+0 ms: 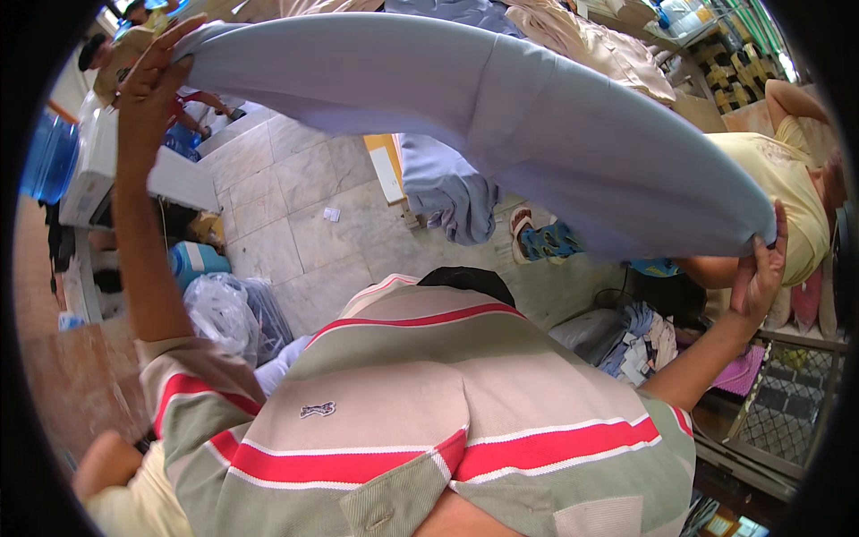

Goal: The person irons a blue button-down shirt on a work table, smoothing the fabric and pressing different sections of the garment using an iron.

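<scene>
A long piece of light blue-grey cloth (429,76) is stretched out in front of me, with a crease running across its middle. My left hand (154,82) is raised at the far left, its thumb and fingers closed on one end of the cloth. At the right and lower, my right hand (759,273) pinches the opposite end. Between the two hands the fabric bows upward and hides part of the floor and what lies beyond it.
Crumpled blue-grey fabric (452,188) hangs below the cloth. A seated person in a yellow shirt (777,192) is close to my right hand. Plastic bags (228,313) and a blue container (199,259) stand at left. Fabric scraps (640,345) lie lower right.
</scene>
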Demonstrator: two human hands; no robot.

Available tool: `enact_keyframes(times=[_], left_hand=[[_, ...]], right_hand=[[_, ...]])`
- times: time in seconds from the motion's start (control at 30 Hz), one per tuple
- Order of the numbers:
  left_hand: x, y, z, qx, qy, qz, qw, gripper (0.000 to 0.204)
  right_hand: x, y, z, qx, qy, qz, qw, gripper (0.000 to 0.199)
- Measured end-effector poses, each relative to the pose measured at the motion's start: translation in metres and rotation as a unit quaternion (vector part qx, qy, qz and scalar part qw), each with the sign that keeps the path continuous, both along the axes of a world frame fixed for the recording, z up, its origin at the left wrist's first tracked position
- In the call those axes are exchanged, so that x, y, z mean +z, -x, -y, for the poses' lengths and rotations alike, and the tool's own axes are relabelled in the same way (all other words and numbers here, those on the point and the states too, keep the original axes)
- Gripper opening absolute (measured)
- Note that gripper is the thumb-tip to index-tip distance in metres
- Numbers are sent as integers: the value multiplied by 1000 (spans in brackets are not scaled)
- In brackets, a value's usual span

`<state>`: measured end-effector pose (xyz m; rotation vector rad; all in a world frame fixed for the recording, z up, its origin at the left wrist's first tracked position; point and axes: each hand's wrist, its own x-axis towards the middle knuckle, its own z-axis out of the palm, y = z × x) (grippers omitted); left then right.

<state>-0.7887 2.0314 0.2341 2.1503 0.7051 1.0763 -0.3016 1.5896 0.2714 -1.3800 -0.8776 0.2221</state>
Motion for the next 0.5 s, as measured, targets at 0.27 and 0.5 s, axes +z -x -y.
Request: enact_keyframes(times=[0.27, 0.5], left_hand=[[58, -43, -142, -136, 110, -201, 964, 31], [33, -226, -268, -64, -254, -456, 851, 34]], right_hand=[[-9, 11, -32, -173, 155, 55, 971, 36], [-65, -98, -73, -345, 343, 133, 863, 29]])
